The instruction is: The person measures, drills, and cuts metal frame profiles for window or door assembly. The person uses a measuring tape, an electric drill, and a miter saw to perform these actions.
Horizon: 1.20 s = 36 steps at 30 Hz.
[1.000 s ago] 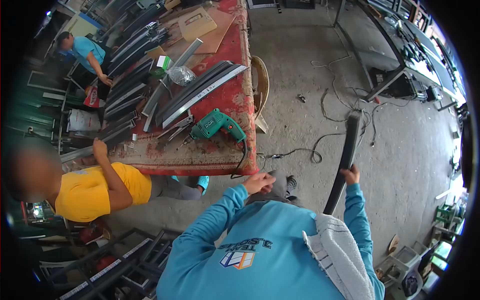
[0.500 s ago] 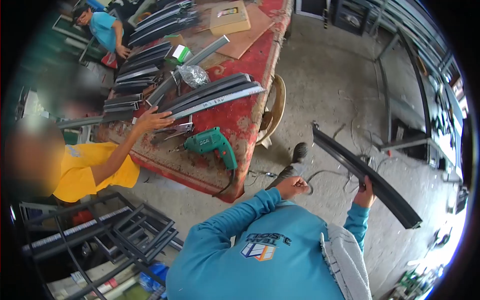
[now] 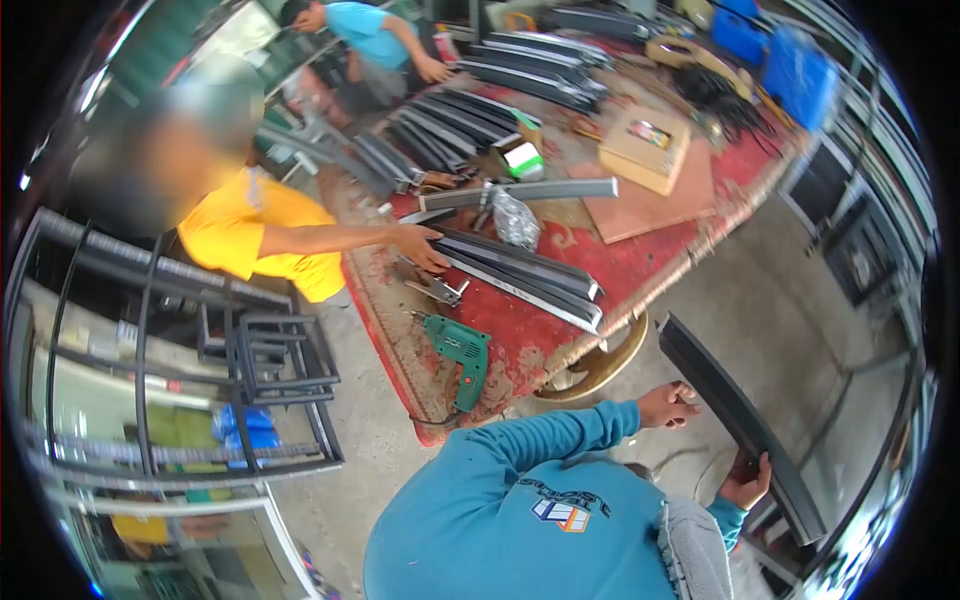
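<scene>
My right hand is wrapped round a long black metal profile, which slants in the air beyond the table. My left hand has its fingers curled beside the profile's upper half, apart from it. Whatever those fingers may hold is too small to make out. On the red-covered table, a green power drill lies near the corner closest to me. A co-worker's hand rests at the end of a bundle of dark profiles.
Stacks of dark profiles, a cardboard box, a plastic bag and a riveter-like tool lie on the table. A round basin sits below its edge. Dark frames stand at left. Another person in blue stands behind.
My view has swung rightward, so the table appears further right and the left-hand frames show more. The profile stays in my right hand; the co-worker's hand remains at the bundle.
</scene>
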Available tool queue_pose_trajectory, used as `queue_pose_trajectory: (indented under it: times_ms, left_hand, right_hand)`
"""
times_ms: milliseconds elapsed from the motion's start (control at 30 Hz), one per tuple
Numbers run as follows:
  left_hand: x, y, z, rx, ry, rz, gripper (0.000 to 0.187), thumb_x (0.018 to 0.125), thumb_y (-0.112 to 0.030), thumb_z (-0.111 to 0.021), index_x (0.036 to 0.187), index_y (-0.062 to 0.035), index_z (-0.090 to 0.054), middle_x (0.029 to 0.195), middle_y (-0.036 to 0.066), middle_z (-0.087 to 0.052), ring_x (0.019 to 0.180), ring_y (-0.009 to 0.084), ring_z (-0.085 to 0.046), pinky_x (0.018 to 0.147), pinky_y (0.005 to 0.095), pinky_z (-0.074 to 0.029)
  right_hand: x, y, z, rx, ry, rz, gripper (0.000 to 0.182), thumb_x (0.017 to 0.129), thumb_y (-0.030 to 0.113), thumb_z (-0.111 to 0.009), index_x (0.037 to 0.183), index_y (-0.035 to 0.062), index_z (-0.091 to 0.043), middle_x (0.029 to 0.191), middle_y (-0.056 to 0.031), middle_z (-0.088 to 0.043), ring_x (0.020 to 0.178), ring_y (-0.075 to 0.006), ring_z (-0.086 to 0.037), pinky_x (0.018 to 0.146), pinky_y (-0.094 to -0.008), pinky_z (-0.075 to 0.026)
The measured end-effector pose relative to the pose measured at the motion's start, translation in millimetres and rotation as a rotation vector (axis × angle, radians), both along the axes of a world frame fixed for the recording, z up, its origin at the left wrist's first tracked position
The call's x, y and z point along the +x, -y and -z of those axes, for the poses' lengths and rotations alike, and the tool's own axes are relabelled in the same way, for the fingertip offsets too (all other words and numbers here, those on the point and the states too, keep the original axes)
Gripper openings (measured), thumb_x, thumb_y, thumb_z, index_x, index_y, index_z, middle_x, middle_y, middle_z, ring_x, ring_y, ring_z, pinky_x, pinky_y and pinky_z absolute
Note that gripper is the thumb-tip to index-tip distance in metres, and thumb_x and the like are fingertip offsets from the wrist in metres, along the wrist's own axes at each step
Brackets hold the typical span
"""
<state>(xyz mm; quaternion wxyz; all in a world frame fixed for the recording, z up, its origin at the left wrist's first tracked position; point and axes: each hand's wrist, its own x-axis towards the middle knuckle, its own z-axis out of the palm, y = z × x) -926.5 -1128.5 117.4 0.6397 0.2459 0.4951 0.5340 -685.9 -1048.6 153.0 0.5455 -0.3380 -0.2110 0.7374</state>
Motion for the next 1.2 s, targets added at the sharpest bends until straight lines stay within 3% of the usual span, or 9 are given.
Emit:
queue_pose_trajectory:
  times_ms: [67, 267, 500, 700, 833, 1200]
  left_hand:
    - [-17.6, -15.2, -11.2, 0.007, 0.181, -0.106, 0.046, 0.088, -0.034, -0.064, 0.118, -0.0035, -0.050, 0.090, 0.006, -0.059, 0.081, 0.0135, -0.059, 0.071, 0.0296, -0.049]
    - [-44.5, -23.2, -27.0, 0.116, 0.544, -0.412, 0.034, 0.092, -0.034, -0.058, 0.115, -0.0091, -0.057, 0.105, 0.003, -0.063, 0.095, 0.0168, -0.060, 0.088, 0.0322, -0.046]
    - [-18.2, -94.0, 8.5, -0.015, 0.483, -0.597, 0.030, 0.092, -0.030, -0.057, 0.111, -0.0079, -0.059, 0.105, 0.005, -0.065, 0.095, 0.0178, -0.060, 0.087, 0.0335, -0.047]
    - [-10.4, -172.3, 23.3, 0.063, 0.508, -0.712, 0.025, 0.084, -0.016, -0.065, 0.107, -0.0086, -0.059, 0.104, 0.001, -0.064, 0.096, 0.0154, -0.061, 0.082, 0.0339, -0.050]
    - [-13.5, -193.4, -4.1, 0.124, 0.466, -0.821, 0.025, 0.085, -0.015, -0.064, 0.108, -0.0069, -0.059, 0.105, 0.004, -0.065, 0.096, 0.0170, -0.062, 0.082, 0.0350, -0.051]
    - [-38.2, -152.4, -17.8, 0.241, 0.435, -0.991, 0.024, 0.091, -0.020, -0.056, 0.113, -0.0081, -0.057, 0.108, 0.006, -0.063, 0.100, 0.0180, -0.060, 0.087, 0.0359, -0.047]
  right_hand:
    - [-27.9, -26.5, -6.5, -0.026, -0.085, -0.102, 0.025, 0.084, 0.011, -0.058, 0.106, -0.0009, -0.060, 0.106, -0.0143, -0.065, 0.099, -0.0254, -0.063, 0.092, -0.0398, -0.052]
    - [-63.7, -94.3, -1.6, -0.084, -0.113, -0.345, 0.023, 0.083, 0.012, -0.059, 0.102, 0.0012, -0.063, 0.104, -0.0124, -0.066, 0.095, -0.0245, -0.064, 0.090, -0.0381, -0.052]
    - [-42.4, -196.7, 9.3, -0.151, -0.032, -0.453, 0.026, 0.080, 0.013, -0.059, 0.104, 0.0021, -0.063, 0.106, -0.0127, -0.066, 0.100, -0.0276, -0.063, 0.092, -0.0412, -0.051]
    - [-34.9, -283.4, 7.5, -0.209, -0.026, -0.519, 0.026, 0.079, 0.012, -0.058, 0.104, 0.0034, -0.063, 0.107, -0.0119, -0.066, 0.103, -0.0272, -0.062, 0.094, -0.0433, -0.049]
    - [-48.7, -319.7, -14.0, -0.153, -0.078, -0.617, 0.027, 0.079, 0.011, -0.059, 0.105, 0.0051, -0.062, 0.108, -0.0108, -0.066, 0.104, -0.0268, -0.061, 0.095, -0.0435, -0.048]
    - [-92.7, -296.4, -34.9, -0.090, -0.104, -0.667, 0.030, 0.076, 0.010, -0.058, 0.106, 0.0059, -0.060, 0.108, -0.0105, -0.064, 0.105, -0.0279, -0.060, 0.092, -0.0449, -0.049]
